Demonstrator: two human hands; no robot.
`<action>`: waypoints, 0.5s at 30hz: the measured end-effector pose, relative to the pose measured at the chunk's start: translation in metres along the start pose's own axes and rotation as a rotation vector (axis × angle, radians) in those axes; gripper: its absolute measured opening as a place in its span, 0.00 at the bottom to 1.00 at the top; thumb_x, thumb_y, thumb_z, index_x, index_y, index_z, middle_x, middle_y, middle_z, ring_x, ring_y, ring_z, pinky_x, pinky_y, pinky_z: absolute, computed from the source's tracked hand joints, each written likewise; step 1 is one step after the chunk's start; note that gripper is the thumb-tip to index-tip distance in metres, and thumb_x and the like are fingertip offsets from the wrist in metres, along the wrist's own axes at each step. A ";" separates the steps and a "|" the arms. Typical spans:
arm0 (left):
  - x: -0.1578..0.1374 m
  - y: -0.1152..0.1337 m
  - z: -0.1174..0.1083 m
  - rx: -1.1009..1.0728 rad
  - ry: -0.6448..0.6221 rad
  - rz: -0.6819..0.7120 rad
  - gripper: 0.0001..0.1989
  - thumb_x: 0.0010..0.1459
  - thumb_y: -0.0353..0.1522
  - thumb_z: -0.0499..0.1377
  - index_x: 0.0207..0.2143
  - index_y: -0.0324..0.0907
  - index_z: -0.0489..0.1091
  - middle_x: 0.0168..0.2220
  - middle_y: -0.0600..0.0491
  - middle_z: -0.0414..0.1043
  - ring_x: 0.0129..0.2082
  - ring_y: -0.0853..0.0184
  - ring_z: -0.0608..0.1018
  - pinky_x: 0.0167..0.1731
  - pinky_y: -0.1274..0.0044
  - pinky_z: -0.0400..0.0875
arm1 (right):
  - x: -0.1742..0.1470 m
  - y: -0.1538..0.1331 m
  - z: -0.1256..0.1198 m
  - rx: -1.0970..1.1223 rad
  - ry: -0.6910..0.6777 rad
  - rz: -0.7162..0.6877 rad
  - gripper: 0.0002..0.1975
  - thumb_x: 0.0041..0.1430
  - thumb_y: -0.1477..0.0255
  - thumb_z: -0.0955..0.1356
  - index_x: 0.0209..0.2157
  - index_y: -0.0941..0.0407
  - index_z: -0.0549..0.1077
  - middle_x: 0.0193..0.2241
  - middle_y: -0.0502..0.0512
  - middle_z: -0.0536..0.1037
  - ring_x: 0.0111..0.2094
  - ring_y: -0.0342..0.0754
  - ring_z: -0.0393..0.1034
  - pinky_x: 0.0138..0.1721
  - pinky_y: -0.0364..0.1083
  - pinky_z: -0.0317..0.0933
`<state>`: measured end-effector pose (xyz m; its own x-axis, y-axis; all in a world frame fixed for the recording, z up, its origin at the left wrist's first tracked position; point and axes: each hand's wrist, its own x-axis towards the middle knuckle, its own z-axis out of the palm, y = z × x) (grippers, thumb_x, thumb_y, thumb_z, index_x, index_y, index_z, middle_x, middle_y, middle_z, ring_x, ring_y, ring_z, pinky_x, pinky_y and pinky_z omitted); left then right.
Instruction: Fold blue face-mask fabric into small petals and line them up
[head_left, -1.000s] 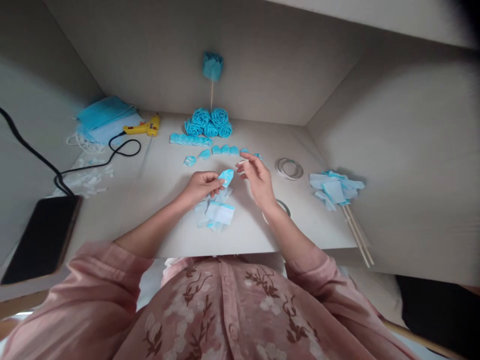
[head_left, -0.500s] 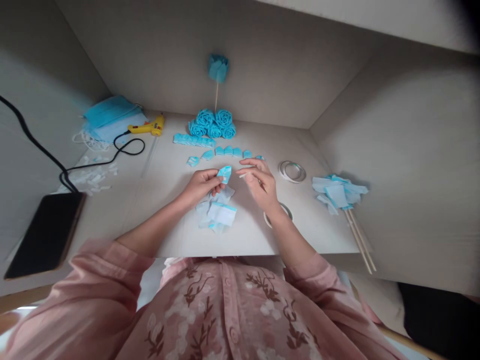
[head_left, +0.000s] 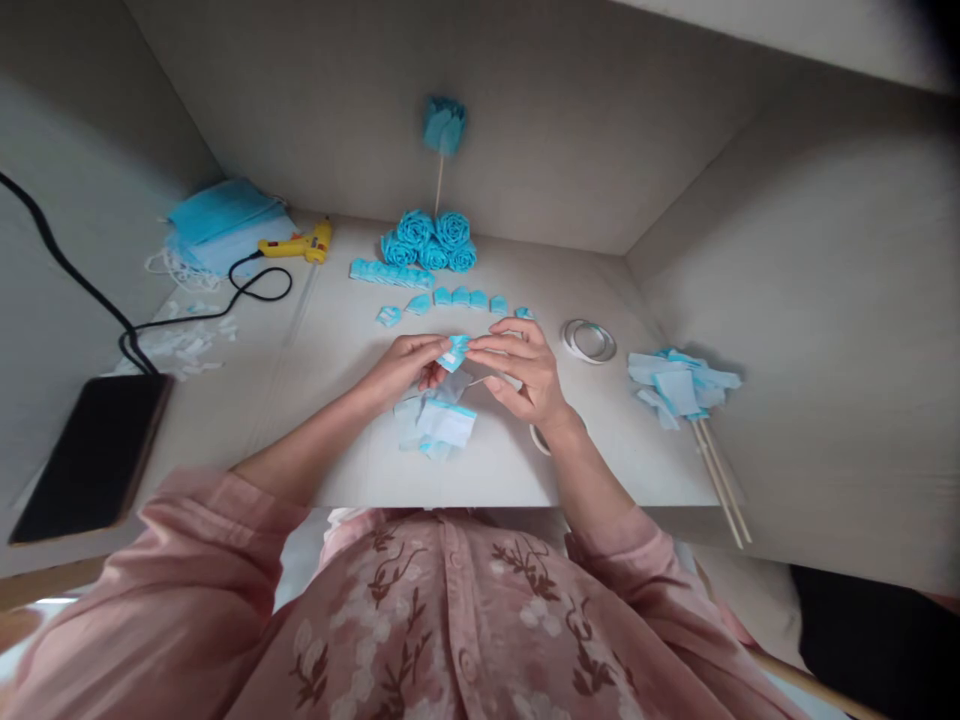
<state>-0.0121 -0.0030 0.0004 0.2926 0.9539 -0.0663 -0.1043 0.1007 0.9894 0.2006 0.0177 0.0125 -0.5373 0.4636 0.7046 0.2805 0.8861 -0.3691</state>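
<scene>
Between the thumb and fingers of my left hand (head_left: 411,362) is a small blue petal (head_left: 452,352) cut from mask fabric, its whitish inner side partly showing. The fingertips of my right hand (head_left: 521,368) pinch the petal's upper right edge. A thin pale strip (head_left: 480,380) shows by my right thumb; how it is held I cannot make out. Below both hands lies a loose pile of white and blue fabric pieces (head_left: 446,424). Just beyond them runs a row of blue petals (head_left: 461,298).
Blue fabric roses (head_left: 433,240) stand at the back below a stemmed blue flower (head_left: 444,126). On the left are a yellow glue gun (head_left: 300,243), folded masks (head_left: 225,222) and a phone (head_left: 90,455). Tape rolls (head_left: 589,341) and fabric-topped sticks (head_left: 720,480) lie on the right.
My right hand has moved left, and its fingertips now meet the petal in my left hand. The petal has tilted and looks more folded.
</scene>
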 end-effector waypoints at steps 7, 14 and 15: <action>-0.001 0.000 -0.001 0.058 0.030 -0.023 0.19 0.56 0.45 0.58 0.21 0.39 0.66 0.16 0.57 0.62 0.16 0.75 0.62 0.19 0.79 0.52 | 0.001 -0.001 0.000 0.000 -0.064 0.026 0.16 0.59 0.60 0.66 0.46 0.43 0.79 0.47 0.48 0.80 0.51 0.58 0.67 0.53 0.63 0.60; -0.001 0.000 -0.001 0.064 0.017 -0.025 0.19 0.56 0.45 0.59 0.22 0.39 0.67 0.16 0.58 0.61 0.17 0.76 0.62 0.20 0.80 0.52 | -0.001 0.001 0.002 0.001 -0.066 -0.011 0.15 0.59 0.64 0.67 0.48 0.43 0.78 0.45 0.48 0.81 0.50 0.57 0.68 0.53 0.61 0.60; -0.001 -0.001 -0.001 0.066 0.019 -0.027 0.19 0.56 0.45 0.59 0.22 0.39 0.67 0.16 0.58 0.61 0.17 0.75 0.62 0.20 0.80 0.52 | 0.000 0.001 0.002 0.005 -0.066 -0.008 0.15 0.59 0.63 0.67 0.47 0.43 0.78 0.45 0.48 0.81 0.49 0.57 0.68 0.53 0.62 0.60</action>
<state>-0.0133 -0.0039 -0.0002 0.2762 0.9564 -0.0950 -0.0334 0.1083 0.9936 0.1998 0.0187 0.0105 -0.5912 0.4550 0.6660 0.2716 0.8898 -0.3668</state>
